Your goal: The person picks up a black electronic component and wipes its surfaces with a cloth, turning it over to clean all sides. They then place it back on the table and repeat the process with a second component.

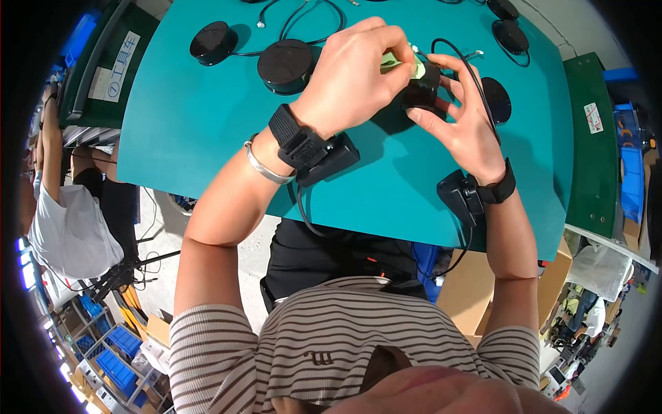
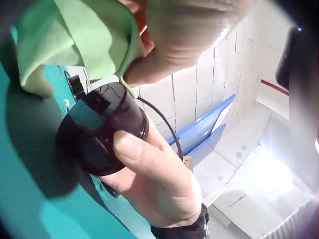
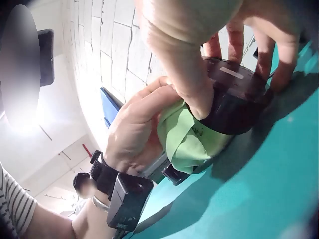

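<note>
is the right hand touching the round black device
Touching: in the left wrist view, the right hand has its thumb laid against the side of the round black device, with no gap between them.

Blue bins (image 1: 632,183) beside green cabinet (image 1: 586,165)

Counter (image 1: 214,148): teal top, dark-green cabinet (image 1: 586,200) at each side. Floor (image 1: 254,265): pale. Blue bins (image 1: 117,372) lower left; cardboard box (image 1: 465,286) below counter, right. Bright light (image 2: 271,167) in left wrist view.
</note>
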{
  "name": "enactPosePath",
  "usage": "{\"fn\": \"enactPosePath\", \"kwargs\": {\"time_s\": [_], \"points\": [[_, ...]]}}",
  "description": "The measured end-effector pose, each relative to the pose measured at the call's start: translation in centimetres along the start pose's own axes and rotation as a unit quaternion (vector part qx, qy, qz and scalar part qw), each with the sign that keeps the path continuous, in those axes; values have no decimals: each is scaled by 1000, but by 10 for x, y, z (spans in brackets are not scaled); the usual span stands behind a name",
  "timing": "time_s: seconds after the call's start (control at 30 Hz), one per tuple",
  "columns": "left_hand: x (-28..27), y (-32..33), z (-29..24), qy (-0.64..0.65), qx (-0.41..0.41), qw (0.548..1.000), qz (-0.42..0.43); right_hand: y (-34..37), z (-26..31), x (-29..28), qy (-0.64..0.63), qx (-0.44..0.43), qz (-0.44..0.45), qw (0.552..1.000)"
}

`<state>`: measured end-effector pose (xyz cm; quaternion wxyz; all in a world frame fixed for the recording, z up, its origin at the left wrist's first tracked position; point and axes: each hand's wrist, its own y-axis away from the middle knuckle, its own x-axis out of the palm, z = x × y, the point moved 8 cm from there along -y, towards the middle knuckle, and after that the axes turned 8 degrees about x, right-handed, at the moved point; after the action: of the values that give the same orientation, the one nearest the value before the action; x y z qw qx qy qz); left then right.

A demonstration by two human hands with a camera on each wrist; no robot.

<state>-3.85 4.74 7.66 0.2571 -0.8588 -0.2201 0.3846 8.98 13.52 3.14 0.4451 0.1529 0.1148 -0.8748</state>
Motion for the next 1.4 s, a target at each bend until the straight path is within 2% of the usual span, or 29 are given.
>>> {"fn": "enactPosePath", "kwargs": {"time_s": [0.13, 0.3, 0.37, 0.47, 0.6, 0.63, 0.87, 0.9, 0.93, 1.0, 1.03, 1.1, 1.2, 1.23, 1.3, 1.33, 1.4], "points": [[5, 2, -7, 21, 22, 999, 12, -1, 2, -1, 5, 2, -2, 1000], [3, 0, -2, 0, -13, 1000, 26, -1, 3, 0, -4, 3, -3, 1000], [7, 3, -8, 28, 21, 999, 17, 0, 3, -1, 12, 5, -10, 1000], [0, -2, 2, -2, -16, 1000, -6, -1, 2, 1, -14, 6, -2, 1000], [7, 3, -13, 22, 22, 999, 20, -2, 3, -1, 0, 1, -9, 1000], [6, 1, -10, 5, 7, 1000, 29, -1, 2, -1, -13, 7, -4, 1000], [2, -1, -6, -25, 21, 999, 0, -1, 3, 0, 3, 7, -2, 1000], [-3, -3, 2, -25, 0, 999, -44, 0, 5, 0, 16, -3, 1, 1000], [-3, -2, 10, -42, -2, 998, -36, -1, 6, 1, 16, -6, 4, 1000], [5, 6, 30, 53, -90, 994, -14, 1, 7, 1, 16, -10, 5, 1000], [5, 6, 34, 53, -91, 994, -14, 1, 6, 0, 16, -10, 6, 1000], [6, 7, 46, 166, -166, 972, -17, 0, 4, 0, 2, -5, 8, 1000], [13, 8, 43, 216, -180, 959, 26, -1, 3, 0, -3, -6, 11, 1000], [13, 9, 41, 215, -180, 959, 25, -1, 2, 0, -3, -7, 11, 1000], [17, 5, 22, 176, -86, 978, 66, -1, 1, 0, -14, -5, 15, 1000], [17, 5, 20, 177, -86, 978, 66, -1, 2, 0, -13, -5, 15, 1000], [9, 1, 9, 84, -34, 994, 59, -1, 3, 0, -5, -3, 13, 1000]]}}
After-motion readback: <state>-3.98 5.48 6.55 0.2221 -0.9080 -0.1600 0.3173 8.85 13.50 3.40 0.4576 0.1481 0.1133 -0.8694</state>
